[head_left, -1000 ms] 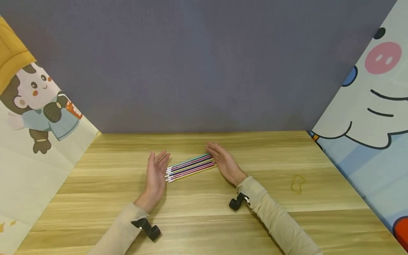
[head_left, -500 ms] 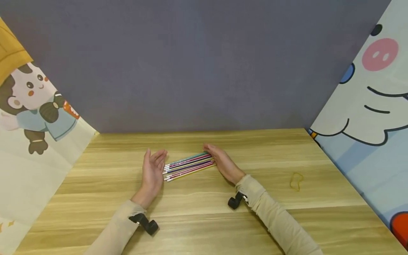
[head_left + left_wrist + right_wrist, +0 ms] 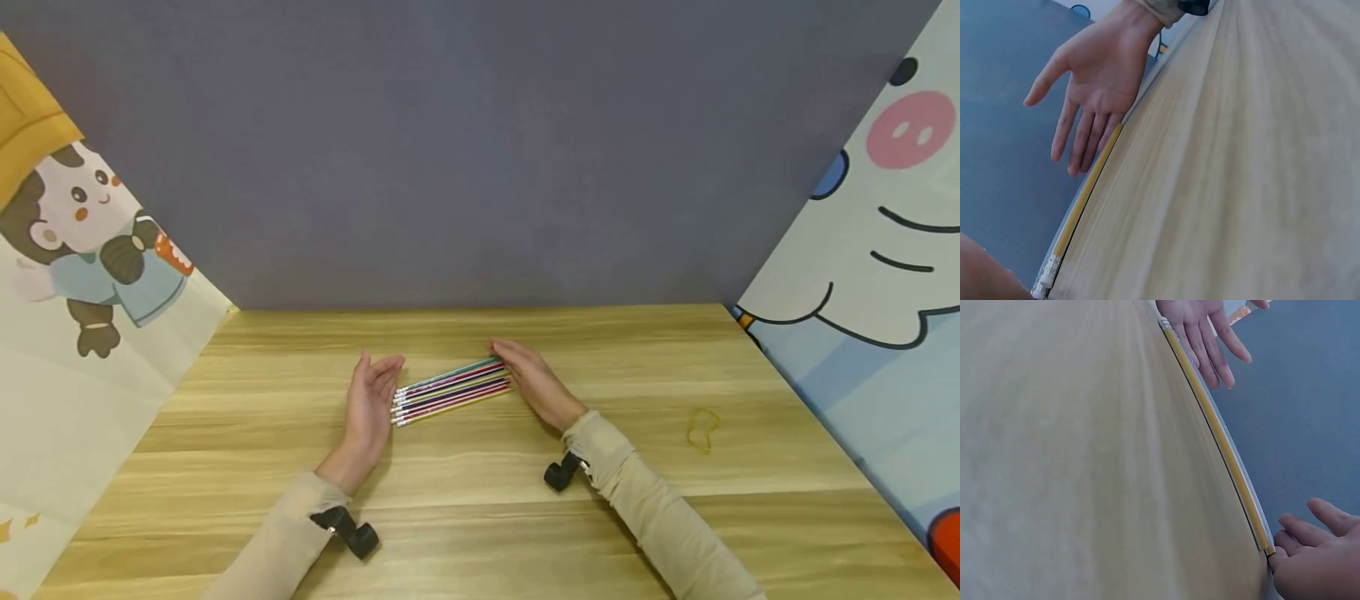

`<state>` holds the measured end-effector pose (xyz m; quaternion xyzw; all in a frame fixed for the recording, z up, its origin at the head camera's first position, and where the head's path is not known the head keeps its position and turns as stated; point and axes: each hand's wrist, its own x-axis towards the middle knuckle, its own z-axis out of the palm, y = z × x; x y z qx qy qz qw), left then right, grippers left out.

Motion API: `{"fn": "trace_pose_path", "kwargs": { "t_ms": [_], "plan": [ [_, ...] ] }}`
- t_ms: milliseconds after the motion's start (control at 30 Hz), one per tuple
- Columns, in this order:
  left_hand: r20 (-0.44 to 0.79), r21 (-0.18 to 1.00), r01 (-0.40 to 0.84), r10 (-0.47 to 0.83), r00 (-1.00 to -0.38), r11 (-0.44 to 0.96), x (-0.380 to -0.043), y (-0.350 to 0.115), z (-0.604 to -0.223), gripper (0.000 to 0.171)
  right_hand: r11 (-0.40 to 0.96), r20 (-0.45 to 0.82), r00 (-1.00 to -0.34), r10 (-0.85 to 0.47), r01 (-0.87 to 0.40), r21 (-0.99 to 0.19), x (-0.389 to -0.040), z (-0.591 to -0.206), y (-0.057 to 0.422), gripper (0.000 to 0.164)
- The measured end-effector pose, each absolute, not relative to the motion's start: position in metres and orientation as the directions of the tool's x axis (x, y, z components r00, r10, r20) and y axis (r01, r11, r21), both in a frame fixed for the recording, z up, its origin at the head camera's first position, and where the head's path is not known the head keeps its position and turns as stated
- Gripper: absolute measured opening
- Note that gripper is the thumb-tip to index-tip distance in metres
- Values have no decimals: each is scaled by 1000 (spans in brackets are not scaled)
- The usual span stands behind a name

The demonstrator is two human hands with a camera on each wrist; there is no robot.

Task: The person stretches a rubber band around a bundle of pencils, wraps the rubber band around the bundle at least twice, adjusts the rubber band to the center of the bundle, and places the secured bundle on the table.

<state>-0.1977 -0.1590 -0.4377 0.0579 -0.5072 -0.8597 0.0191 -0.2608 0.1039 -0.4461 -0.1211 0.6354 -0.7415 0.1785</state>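
Several pencils (image 3: 453, 393) lie side by side on the wooden table, slanting up to the right, white erasers at the left end. They are teal, dark blue, pink-red and yellow. My left hand (image 3: 369, 408) stands on its edge at the eraser ends, palm facing them, fingers extended. At the opposite ends my right hand (image 3: 542, 387) stands likewise, its palm right at the tips. In the right wrist view the yellow pencil (image 3: 1222, 440) runs along the near side, its end meeting the right hand (image 3: 1322, 556). In the left wrist view its eraser (image 3: 1050, 270) lies beside the left hand (image 3: 985, 275).
A thin yellow rubber band (image 3: 702, 431) lies on the table (image 3: 480, 533) to the right of my right hand. A grey panel (image 3: 480, 167) rises behind the table's back edge. Cartoon-printed walls stand at left and right.
Half a second ago the eraser ends were more staggered; now they line up more evenly. The hands stay at both ends of the pencils with only slight shifts.
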Motion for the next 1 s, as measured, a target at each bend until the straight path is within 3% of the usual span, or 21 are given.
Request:
{"fn": "trace_pose_path", "kwargs": {
  "t_ms": [267,567,800,1000],
  "plan": [
    [-94,875,-34,-101,-991,-483,-195,-163,-437,59,-92,-72,-918,-390,117,-989,-260,-443,97,57],
    [-66,861,8,-129,-989,-508,-196,-158,-438,57,-176,-6,-902,-433,91,-980,-261,-445,90,60],
    [-69,903,6,-158,-985,-430,-196,-157,-439,49,-233,-22,-950,-310,98,-968,-259,-446,95,51],
    [-65,918,-3,-145,-987,-396,-196,-155,-438,49,-189,14,-917,-399,68,-980,-266,-450,94,59]
  ]
}}
